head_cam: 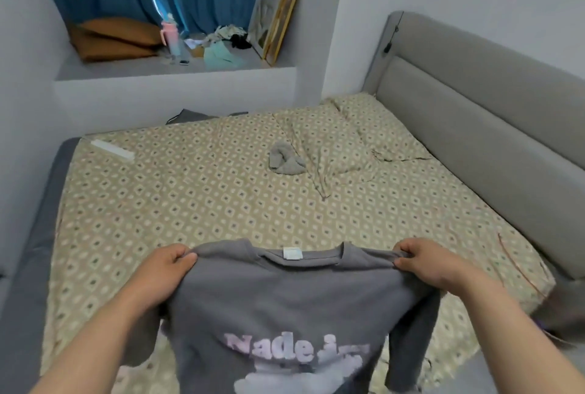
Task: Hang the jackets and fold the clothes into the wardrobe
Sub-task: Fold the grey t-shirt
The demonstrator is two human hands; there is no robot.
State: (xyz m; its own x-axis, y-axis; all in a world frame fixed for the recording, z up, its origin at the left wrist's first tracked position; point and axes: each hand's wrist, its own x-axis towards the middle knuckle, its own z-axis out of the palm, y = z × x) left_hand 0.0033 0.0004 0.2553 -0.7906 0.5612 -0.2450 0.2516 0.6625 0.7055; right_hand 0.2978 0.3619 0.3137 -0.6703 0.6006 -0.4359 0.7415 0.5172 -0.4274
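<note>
- The left hand (167, 267) holds one shoulder of a grey sweatshirt (285, 295). Its grip is a pinch, with thumb and curled fingers bunching the cloth.
- The right hand (424, 262) pinches the other shoulder the same way. The collar is stretched between the two, and its white label (292, 252) faces the camera.
- The sweatshirt hangs over the near edge of the bed (190, 203), printed lettering up and sleeves drooping at both sides.
- The bed is bounded by a wall on the left and a padded headboard (474, 102) on the right.
- A small crumpled grey garment (286, 159) lies well beyond the sweatshirt, beside a wrinkled ridge of sheet.
- A white strip (112, 149) lies near the far left corner, just inside the edge.
- A dark cloth (190, 115) drapes over the far edge below a cluttered window ledge (158, 72).
</note>
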